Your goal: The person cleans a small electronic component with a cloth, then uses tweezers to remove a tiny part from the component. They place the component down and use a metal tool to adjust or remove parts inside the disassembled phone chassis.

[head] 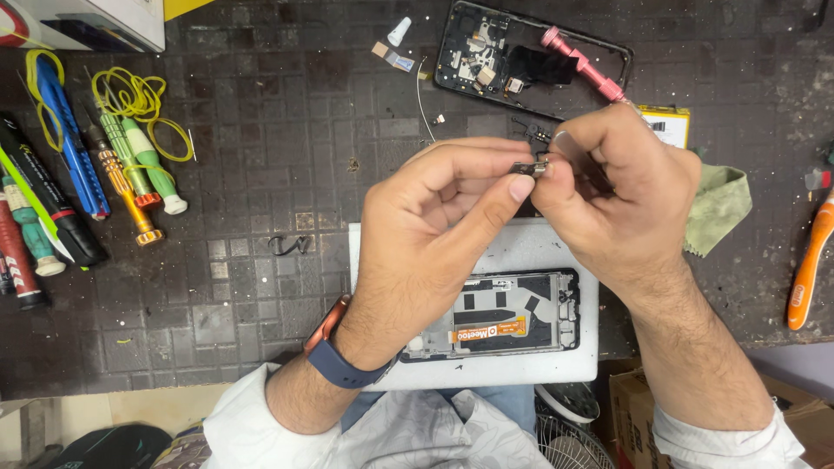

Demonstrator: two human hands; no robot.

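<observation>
- Above the white pad (521, 252) at the near edge of the dark work mat (287, 174), both hands meet over a small metal part (530, 168).
- Left hand (434, 226): thumb and forefinger pinch narrowly on the part's left end; a blue-strapped watch (340, 352) sits on the wrist.
- Right hand (621, 195): fingertips close tightly on the part's right end; a pink tool (582, 65) sticks out past the knuckles, though how it is gripped cannot be told.
- Opened phone (512, 317): lies on the white pad below the hands, its insides showing, with an orange strip across the middle.
- Black phone frame (473, 52): rests at the far edge of the mat, beyond the hands.
- Screwdrivers (122, 165): lie in a row at the left, with yellow rubber bands (139, 100) among them.
- Green cloth (721, 204): lies just right of the right hand; an orange toothbrush (808, 260) lies further right.
</observation>
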